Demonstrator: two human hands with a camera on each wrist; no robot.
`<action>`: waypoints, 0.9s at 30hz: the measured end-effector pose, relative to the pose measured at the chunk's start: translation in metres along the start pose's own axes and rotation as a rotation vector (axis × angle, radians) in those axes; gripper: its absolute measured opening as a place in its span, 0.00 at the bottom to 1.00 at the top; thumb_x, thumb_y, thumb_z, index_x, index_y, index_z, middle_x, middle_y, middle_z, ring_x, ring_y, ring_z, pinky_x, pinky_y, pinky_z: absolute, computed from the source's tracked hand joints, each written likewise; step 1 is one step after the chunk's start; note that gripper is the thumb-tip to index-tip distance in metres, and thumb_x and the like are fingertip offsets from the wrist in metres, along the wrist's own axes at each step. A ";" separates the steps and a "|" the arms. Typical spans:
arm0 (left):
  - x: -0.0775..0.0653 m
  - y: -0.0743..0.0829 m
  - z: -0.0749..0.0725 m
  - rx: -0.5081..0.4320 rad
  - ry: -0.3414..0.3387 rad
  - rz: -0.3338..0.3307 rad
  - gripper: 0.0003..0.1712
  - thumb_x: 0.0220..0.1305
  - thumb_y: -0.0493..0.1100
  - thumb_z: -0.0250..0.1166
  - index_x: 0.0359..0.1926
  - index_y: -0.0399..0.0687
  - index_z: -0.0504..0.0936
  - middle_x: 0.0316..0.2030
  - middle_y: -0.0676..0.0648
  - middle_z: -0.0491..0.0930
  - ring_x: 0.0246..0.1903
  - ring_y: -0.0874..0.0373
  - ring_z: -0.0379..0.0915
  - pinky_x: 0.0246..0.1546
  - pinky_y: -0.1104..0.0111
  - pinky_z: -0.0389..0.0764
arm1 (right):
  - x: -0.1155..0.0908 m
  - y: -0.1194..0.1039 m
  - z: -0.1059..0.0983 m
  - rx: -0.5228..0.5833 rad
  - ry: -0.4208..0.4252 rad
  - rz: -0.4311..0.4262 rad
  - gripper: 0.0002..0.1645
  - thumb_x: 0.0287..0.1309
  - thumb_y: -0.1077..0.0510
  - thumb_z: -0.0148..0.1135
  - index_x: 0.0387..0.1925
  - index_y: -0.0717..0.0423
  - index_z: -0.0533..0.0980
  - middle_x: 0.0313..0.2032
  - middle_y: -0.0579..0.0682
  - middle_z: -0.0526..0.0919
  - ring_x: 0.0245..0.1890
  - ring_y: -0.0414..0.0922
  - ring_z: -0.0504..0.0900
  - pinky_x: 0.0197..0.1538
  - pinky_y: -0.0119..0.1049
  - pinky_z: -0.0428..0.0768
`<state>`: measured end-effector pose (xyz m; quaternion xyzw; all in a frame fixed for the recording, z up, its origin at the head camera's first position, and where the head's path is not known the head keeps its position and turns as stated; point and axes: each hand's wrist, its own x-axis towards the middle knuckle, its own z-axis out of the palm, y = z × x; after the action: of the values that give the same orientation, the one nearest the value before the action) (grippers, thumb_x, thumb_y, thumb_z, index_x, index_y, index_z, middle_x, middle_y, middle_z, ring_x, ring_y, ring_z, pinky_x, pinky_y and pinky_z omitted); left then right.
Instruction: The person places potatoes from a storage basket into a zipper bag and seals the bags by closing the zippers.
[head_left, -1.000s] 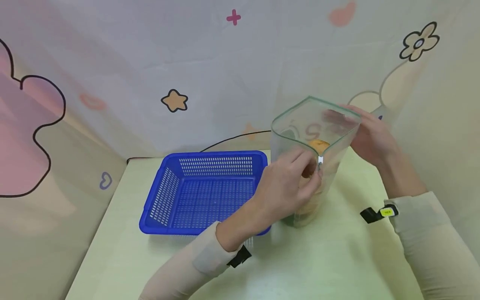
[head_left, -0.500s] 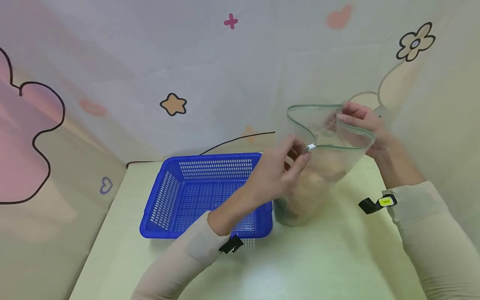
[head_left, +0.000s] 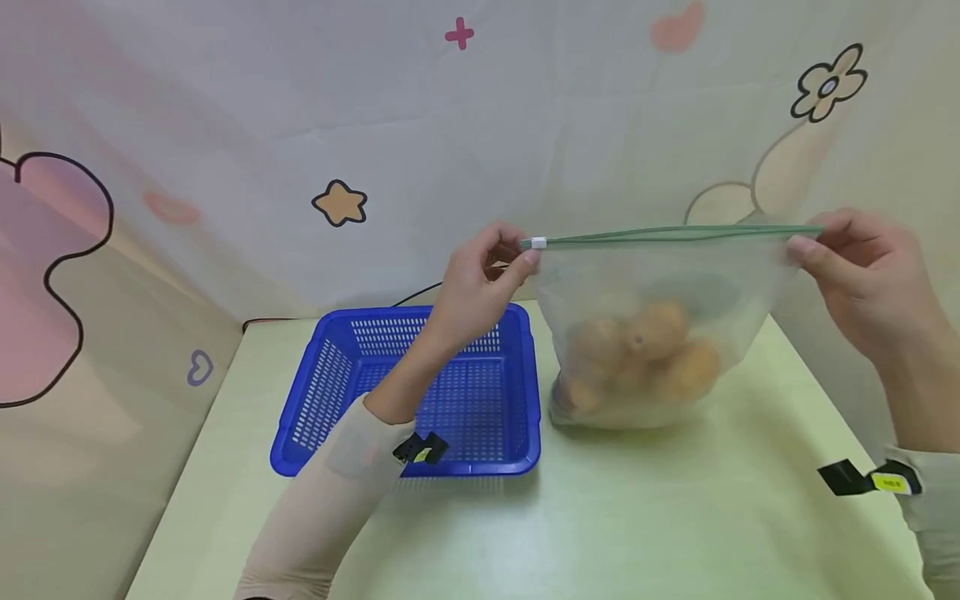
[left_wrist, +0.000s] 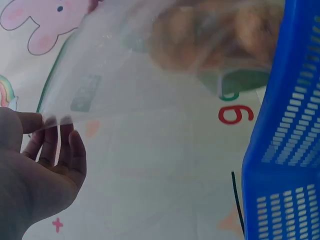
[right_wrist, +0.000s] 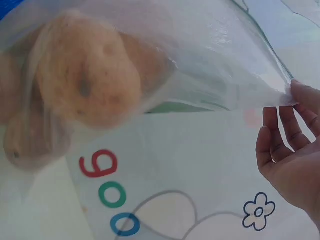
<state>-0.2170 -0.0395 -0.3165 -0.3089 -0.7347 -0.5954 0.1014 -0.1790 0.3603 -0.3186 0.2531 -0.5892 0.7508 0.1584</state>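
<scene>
A clear slider zip bag (head_left: 645, 283) with a green top edge stands upright on the table, several potatoes (head_left: 656, 333) in its lower part. My left hand (head_left: 480, 283) pinches the bag's top left corner beside the white slider (head_left: 538, 242). At the opposite corner, my right hand (head_left: 873, 275) pinches the green edge between thumb and fingers. The top is stretched nearly straight between the two hands. Through the plastic in the right wrist view, one potato (right_wrist: 90, 70) shows dark spots.
A blue plastic basket (head_left: 528, 400) with slotted walls stands on the pale table (head_left: 600, 517), just left of the bag. Behind is a printed cloth backdrop (head_left: 420, 150); its folds come down at the table's left and back edges.
The bag's mouth went from gaping and folded to pulled out flat. My left hand moved left with the slider corner, and my right hand moved right to the far corner.
</scene>
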 end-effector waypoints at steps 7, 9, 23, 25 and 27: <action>-0.004 -0.002 0.008 -0.016 0.040 -0.015 0.06 0.76 0.40 0.67 0.47 0.42 0.83 0.40 0.46 0.84 0.41 0.55 0.84 0.39 0.64 0.86 | -0.009 0.008 -0.001 -0.121 0.002 0.070 0.13 0.69 0.81 0.55 0.52 0.78 0.77 0.45 0.55 0.86 0.45 0.45 0.81 0.52 0.25 0.82; -0.004 -0.002 0.009 -0.005 0.047 -0.022 0.06 0.75 0.41 0.67 0.46 0.42 0.83 0.40 0.46 0.84 0.41 0.56 0.84 0.39 0.64 0.87 | -0.008 0.001 0.011 -0.291 0.065 0.041 0.20 0.70 0.79 0.54 0.59 0.71 0.78 0.51 0.51 0.85 0.52 0.44 0.79 0.55 0.22 0.78; -0.008 0.004 0.020 -0.069 -0.051 0.037 0.07 0.75 0.37 0.68 0.48 0.38 0.84 0.41 0.44 0.86 0.41 0.55 0.87 0.41 0.61 0.90 | 0.028 -0.006 0.159 -0.997 -0.357 -0.516 0.17 0.65 0.60 0.71 0.53 0.63 0.85 0.52 0.58 0.86 0.57 0.58 0.78 0.61 0.50 0.71; -0.010 0.006 0.023 -0.071 -0.063 0.057 0.06 0.74 0.37 0.68 0.47 0.37 0.84 0.42 0.44 0.87 0.41 0.55 0.88 0.42 0.61 0.90 | 0.032 0.001 0.165 -1.028 -0.398 -0.515 0.12 0.62 0.64 0.74 0.48 0.60 0.86 0.47 0.53 0.87 0.54 0.57 0.78 0.55 0.54 0.70; -0.013 0.009 0.024 -0.054 -0.068 0.078 0.05 0.74 0.37 0.68 0.46 0.38 0.84 0.41 0.44 0.87 0.42 0.56 0.88 0.44 0.62 0.89 | 0.033 0.006 0.167 -1.043 -0.430 -0.522 0.09 0.60 0.66 0.76 0.42 0.57 0.87 0.41 0.50 0.87 0.50 0.56 0.78 0.51 0.55 0.70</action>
<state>-0.1967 -0.0199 -0.3227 -0.3602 -0.7088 -0.5997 0.0912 -0.1771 0.1962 -0.2746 0.4237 -0.8160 0.2326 0.3172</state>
